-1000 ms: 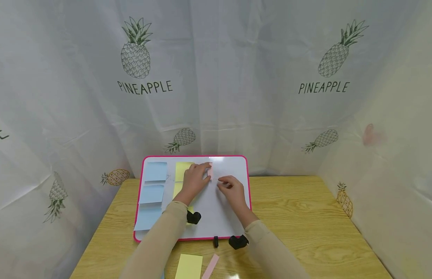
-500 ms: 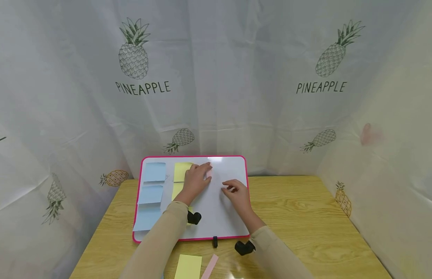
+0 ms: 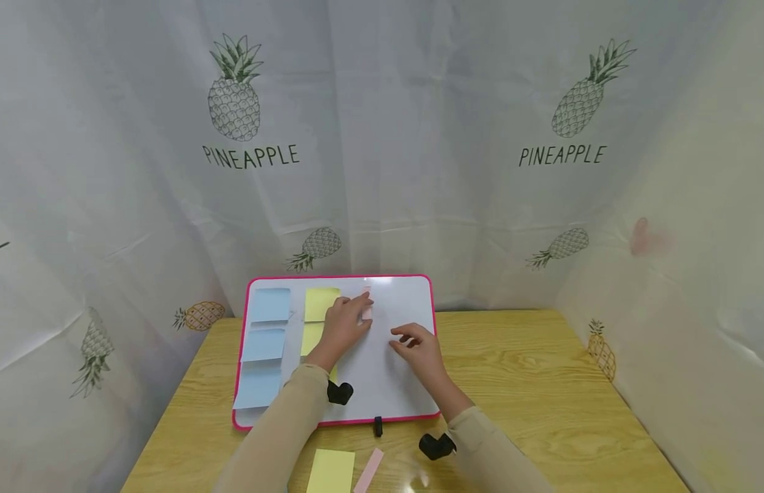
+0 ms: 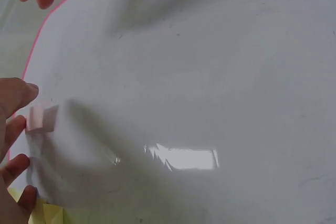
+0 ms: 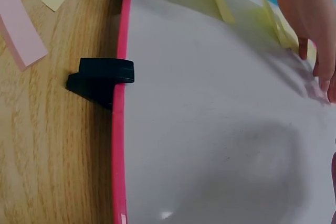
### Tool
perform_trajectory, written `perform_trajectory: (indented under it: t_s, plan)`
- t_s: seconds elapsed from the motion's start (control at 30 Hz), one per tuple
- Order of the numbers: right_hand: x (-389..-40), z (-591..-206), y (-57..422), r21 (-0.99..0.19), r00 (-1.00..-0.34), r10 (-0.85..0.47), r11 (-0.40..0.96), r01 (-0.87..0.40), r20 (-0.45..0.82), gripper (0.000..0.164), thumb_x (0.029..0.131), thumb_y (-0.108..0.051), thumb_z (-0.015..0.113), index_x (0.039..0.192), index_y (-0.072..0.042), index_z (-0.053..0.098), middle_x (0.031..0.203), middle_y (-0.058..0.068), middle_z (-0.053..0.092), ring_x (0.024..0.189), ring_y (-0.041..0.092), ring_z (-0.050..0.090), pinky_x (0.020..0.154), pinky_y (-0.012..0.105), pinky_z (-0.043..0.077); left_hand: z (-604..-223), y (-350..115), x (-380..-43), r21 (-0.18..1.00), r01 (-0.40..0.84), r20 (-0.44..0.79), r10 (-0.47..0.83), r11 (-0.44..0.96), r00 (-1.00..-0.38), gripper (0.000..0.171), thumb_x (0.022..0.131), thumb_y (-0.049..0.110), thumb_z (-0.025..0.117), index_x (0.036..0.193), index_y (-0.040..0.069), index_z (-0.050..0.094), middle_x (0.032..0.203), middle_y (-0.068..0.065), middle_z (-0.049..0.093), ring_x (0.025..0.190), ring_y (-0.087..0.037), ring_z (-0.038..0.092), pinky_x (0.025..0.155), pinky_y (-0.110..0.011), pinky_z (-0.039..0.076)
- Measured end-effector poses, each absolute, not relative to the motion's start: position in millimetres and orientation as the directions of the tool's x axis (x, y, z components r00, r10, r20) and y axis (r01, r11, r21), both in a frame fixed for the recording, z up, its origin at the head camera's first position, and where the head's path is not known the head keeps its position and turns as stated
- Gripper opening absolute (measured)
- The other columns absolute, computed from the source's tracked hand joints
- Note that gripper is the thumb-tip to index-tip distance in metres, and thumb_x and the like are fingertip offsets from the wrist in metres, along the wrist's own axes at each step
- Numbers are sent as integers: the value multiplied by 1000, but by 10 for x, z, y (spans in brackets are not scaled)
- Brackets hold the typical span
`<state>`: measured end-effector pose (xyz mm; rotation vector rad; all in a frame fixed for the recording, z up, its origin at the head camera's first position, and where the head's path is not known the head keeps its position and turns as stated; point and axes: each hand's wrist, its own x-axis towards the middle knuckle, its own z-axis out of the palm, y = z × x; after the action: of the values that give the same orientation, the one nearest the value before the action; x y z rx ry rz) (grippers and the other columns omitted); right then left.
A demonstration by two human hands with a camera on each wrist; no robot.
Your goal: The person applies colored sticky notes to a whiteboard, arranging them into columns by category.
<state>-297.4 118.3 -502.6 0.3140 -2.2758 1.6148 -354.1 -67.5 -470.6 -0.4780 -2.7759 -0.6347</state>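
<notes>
A pink sticky note strip (image 3: 366, 313) lies on the upper middle of a pink-framed whiteboard (image 3: 382, 383). My left hand (image 3: 345, 327) touches it, fingers spread over and beside the strip; the left wrist view shows the pink note (image 4: 42, 119) right by the thumb and fingertips. Over the right half of the board hovers my right hand (image 3: 422, 349), its fingers bent and apart with nothing between them. Yellow sticky notes (image 3: 322, 303) run down the board, partly hidden by my left arm. Several blue sticky notes (image 3: 270, 305) form a column at the left.
On the wooden table (image 3: 511, 383), in front of the board, lie a yellow note pad (image 3: 333, 472) and a pink strip pad (image 3: 368, 471). A black clip (image 3: 378, 426) sits on the board's near edge. A pineapple-print curtain (image 3: 406, 137) hangs behind.
My left fingers have slid slightly down the pink strip, so its top end shows. My right hand has drawn back toward me and away from the strip.
</notes>
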Motion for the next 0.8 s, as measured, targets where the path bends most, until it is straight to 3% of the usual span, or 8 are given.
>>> perform_trajectory:
  t_s: [0.5,0.8]
  plan:
    - [-2831,-5110,1237,-873,-934,-53,341,-349,352,19,81,-7,79,100,-7,75,95,0,70,83,18,60,73,28,53,-4796,-711,-3321,377,370,228,302,849,-926,43,89,27,72,130,20,62,145,4,49,122,-25,44,100,-49,36]
    - [-2724,-5200,1279,-871,-940,-116,352,-342,322,20,82,-10,79,101,-6,74,96,4,70,83,19,60,73,28,52,-4864,-766,-3132,317,489,317,395,813,-862,35,88,22,73,122,16,66,139,-1,55,121,-28,48,100,-46,39]
